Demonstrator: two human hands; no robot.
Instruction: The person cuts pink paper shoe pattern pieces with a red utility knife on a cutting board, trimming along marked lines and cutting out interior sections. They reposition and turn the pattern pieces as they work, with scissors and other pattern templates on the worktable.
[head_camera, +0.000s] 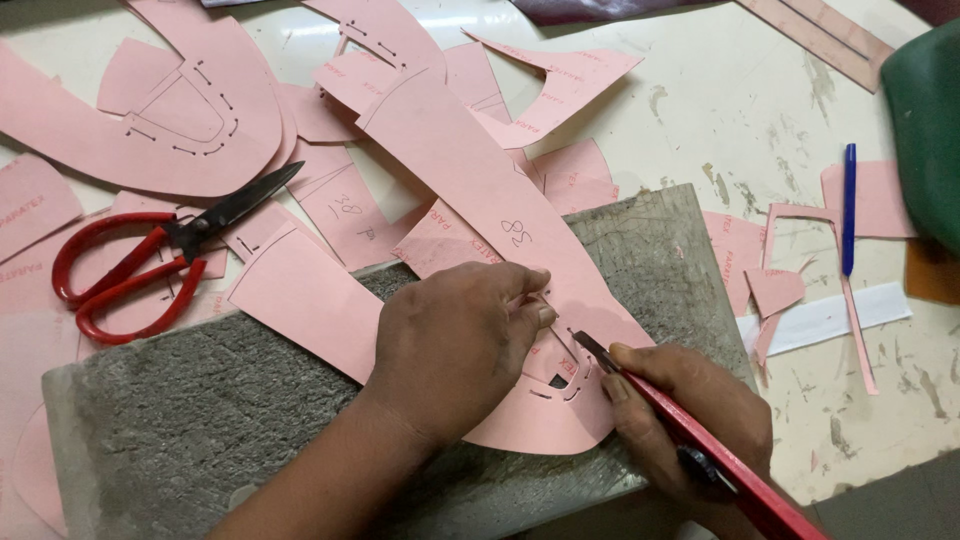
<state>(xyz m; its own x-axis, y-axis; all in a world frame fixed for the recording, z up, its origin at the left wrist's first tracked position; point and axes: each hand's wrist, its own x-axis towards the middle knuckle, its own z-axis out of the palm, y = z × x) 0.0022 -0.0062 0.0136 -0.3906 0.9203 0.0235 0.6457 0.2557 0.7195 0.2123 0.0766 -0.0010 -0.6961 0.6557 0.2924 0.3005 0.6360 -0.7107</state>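
The left hand (455, 345) presses down on a long curved pink card pattern piece (480, 180), its fingers bent and bunched together with the fingertips (535, 300) pinning the card flat. That piece lies across a grey rough-textured cutting slab (200, 420) in the near middle of the scene, its rounded end just under both hands. The right hand (690, 415) is closed around a red-handled craft knife (700, 440), gripping it like a pen, with the dark blade tip touching the card beside a row of small cut slots.

To the left, a pair of red-handled scissors (150, 260) with black blades lies open on more pink card cut-outs (170, 110), which overlap one another across the far left of the pale, scuffed surface (740, 90). To the right, a blue pen (849, 205) lies lengthwise near thin pink card scraps (775, 290) and a white strip (830, 318). A dark green object (925, 120) sits at the far right edge, cut off by the frame.
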